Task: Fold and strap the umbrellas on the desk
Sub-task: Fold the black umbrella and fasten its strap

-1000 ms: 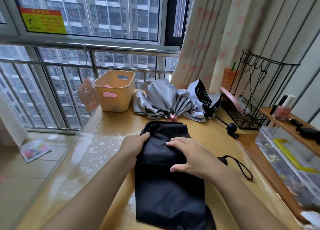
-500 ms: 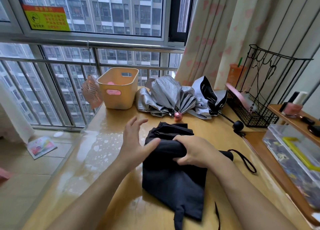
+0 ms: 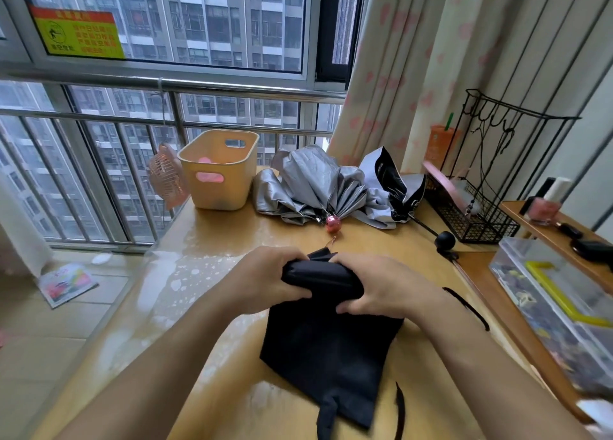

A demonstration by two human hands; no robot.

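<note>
A black umbrella point(image 3: 328, 350) lies on the wooden desk point(image 3: 205, 267) in front of me, its cloth partly rolled at the far end. My left hand point(image 3: 265, 279) and my right hand point(image 3: 381, 288) both grip that rolled end from either side. Its black wrist strap point(image 3: 466, 305) trails to the right. Behind it, a silver umbrella point(image 3: 311, 187) with a pink ball handle point(image 3: 332, 224) lies loosely bunched. A second silver-and-black umbrella point(image 3: 393, 191) with a black ball handle point(image 3: 445, 240) lies beside it.
A yellow plastic basket point(image 3: 219, 171) and a small pink fan point(image 3: 166, 179) stand at the back left. A black wire rack point(image 3: 477, 207) sits at the back right. A clear box point(image 3: 557, 310) and a side shelf point(image 3: 544, 227) line the right edge. Wet patches mark the desk's left side.
My left hand lifted off the cloth, then closed on the umbrella's far end. Both hands have gathered and rolled the black cloth into a bundle.
</note>
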